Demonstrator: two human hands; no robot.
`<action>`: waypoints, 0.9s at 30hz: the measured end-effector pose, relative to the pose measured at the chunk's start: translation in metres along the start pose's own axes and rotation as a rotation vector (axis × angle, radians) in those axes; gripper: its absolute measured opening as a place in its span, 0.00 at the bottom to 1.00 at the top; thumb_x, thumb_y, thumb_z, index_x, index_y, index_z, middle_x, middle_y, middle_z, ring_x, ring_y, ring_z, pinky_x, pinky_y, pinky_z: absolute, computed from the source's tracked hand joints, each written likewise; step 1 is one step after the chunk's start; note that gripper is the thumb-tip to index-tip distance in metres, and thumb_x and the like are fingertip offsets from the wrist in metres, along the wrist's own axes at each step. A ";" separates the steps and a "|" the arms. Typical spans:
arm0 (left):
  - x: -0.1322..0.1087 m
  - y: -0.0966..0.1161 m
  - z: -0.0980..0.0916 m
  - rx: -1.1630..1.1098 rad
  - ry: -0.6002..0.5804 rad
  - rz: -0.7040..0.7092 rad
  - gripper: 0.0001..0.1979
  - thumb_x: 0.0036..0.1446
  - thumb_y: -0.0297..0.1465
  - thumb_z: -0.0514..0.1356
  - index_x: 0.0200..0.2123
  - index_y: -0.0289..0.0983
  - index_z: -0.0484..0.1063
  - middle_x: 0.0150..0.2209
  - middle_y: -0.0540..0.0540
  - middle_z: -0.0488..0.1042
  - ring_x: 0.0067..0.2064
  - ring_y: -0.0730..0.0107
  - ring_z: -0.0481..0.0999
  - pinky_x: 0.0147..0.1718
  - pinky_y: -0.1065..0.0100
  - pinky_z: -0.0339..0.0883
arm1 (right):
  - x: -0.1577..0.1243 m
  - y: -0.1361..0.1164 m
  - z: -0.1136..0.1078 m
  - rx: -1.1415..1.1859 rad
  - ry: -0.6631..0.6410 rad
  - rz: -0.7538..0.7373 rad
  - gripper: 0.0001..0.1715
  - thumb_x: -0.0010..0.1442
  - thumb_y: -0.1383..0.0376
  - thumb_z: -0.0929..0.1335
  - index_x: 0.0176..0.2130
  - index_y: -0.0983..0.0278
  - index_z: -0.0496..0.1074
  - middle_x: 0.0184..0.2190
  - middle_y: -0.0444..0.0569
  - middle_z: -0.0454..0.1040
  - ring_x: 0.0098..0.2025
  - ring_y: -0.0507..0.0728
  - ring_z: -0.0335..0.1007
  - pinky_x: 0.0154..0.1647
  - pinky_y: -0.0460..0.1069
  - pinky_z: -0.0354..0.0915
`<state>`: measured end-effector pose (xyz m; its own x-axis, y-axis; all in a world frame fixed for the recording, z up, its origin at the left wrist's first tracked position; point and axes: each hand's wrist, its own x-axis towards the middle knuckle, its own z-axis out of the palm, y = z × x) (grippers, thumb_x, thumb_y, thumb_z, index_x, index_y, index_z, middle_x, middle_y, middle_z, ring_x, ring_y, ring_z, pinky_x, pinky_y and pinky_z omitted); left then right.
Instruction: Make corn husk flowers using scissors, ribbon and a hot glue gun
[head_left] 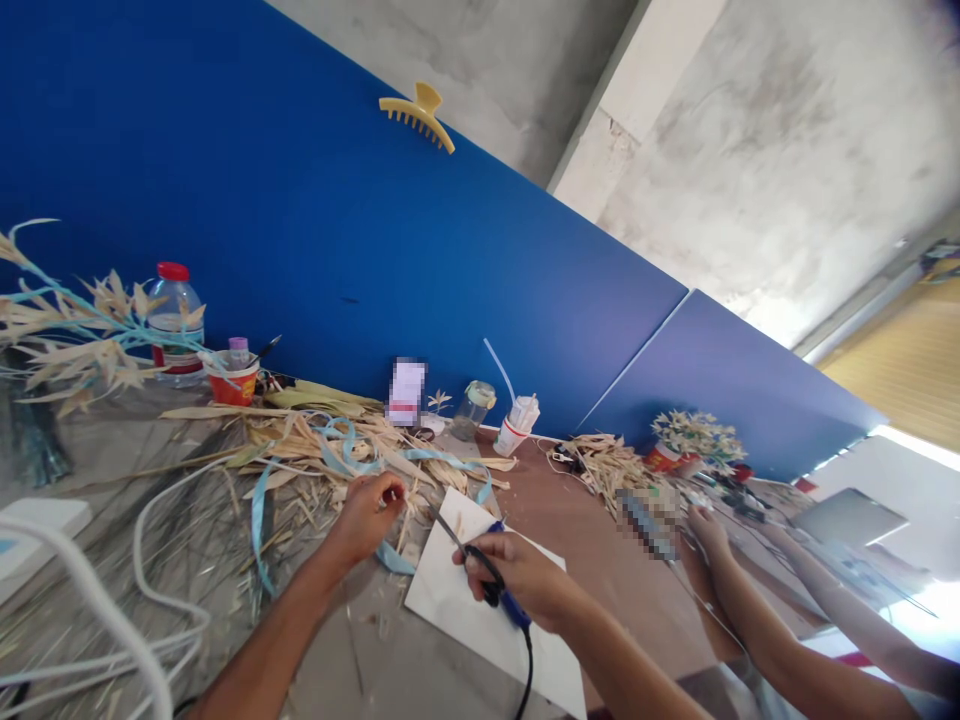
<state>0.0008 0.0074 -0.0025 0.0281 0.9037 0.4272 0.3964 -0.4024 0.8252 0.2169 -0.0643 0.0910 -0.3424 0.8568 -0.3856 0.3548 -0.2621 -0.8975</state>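
Observation:
My left hand (369, 518) is closed in a pinch, with thumb and forefinger meeting at a small pale piece of dried husk (410, 503). My right hand (517, 575) is wrapped round the black handles of a pair of scissors (491, 582). The scissor blades point up and left toward the husk piece. Beneath my right hand, a blue-handled tool (516, 608) with a black cord rests over a white board (480, 640); its kind is partly hidden. Light-blue ribbon (394, 558) curls on the table beside my left hand.
Dried husks (300, 440) are heaped along the blue partition (300, 250). A red cup (232, 380), a bottle (176, 320), a phone (406, 390), a jar (472, 410) and a white cup (517, 425) line the back. White cables (142, 560) lie left. Another person's arms (750, 600) are at right.

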 end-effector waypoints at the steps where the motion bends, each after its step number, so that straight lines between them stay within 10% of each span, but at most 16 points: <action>1: 0.000 0.000 0.000 0.002 -0.004 0.002 0.04 0.47 0.27 0.56 0.25 0.40 0.69 0.24 0.51 0.73 0.30 0.66 0.71 0.39 0.63 0.62 | 0.000 0.000 0.000 0.002 0.001 0.004 0.26 0.43 0.49 0.72 0.33 0.69 0.74 0.18 0.43 0.68 0.23 0.49 0.56 0.27 0.46 0.52; 27: -0.002 -0.006 0.004 0.031 0.008 0.054 0.05 0.47 0.25 0.55 0.26 0.40 0.71 0.24 0.51 0.74 0.30 0.65 0.72 0.38 0.63 0.59 | -0.002 -0.004 -0.001 -0.021 0.019 0.015 0.22 0.44 0.52 0.72 0.31 0.68 0.74 0.17 0.42 0.67 0.23 0.49 0.55 0.28 0.47 0.51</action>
<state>0.0019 0.0087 -0.0098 0.0427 0.8797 0.4737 0.4232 -0.4454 0.7890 0.2170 -0.0642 0.0951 -0.3203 0.8611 -0.3948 0.3783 -0.2658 -0.8867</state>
